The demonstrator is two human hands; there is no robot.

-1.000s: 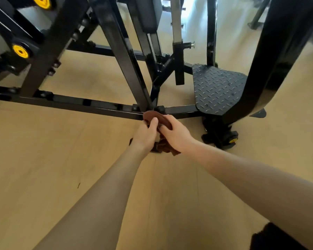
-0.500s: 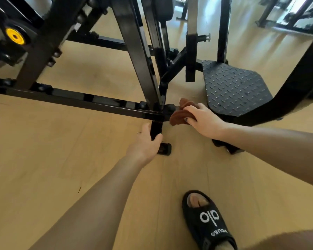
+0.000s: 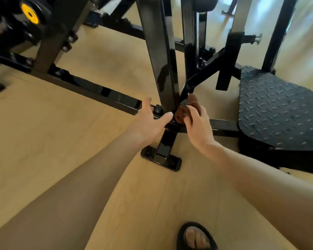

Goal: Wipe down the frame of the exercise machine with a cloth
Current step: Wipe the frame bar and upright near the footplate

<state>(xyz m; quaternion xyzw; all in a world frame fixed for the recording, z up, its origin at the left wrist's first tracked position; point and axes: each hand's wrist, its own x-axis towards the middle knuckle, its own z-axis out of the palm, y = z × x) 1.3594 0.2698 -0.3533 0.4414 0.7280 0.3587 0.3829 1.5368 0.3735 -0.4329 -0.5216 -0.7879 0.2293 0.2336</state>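
The black steel frame (image 3: 98, 90) of the exercise machine runs low across the floor, with an upright post (image 3: 159, 56) rising from a joint in the middle. A brown cloth (image 3: 185, 110) is bunched against that joint, at the foot of the post. My right hand (image 3: 199, 126) grips the cloth there. My left hand (image 3: 150, 123) hovers with fingers spread just left of the post, over the low bar, holding nothing.
A black diamond-plate footplate (image 3: 280, 109) lies to the right. A floor foot (image 3: 161, 159) of the frame sits below my hands. Yellow-capped weight hubs (image 3: 30, 13) are at the top left. My sandalled foot (image 3: 195, 237) stands on the wooden floor at the bottom.
My right hand has carried the cloth left from the bar by the footplate to the base of the upright post. My left hand has let go of the short leg and opened near the bar.
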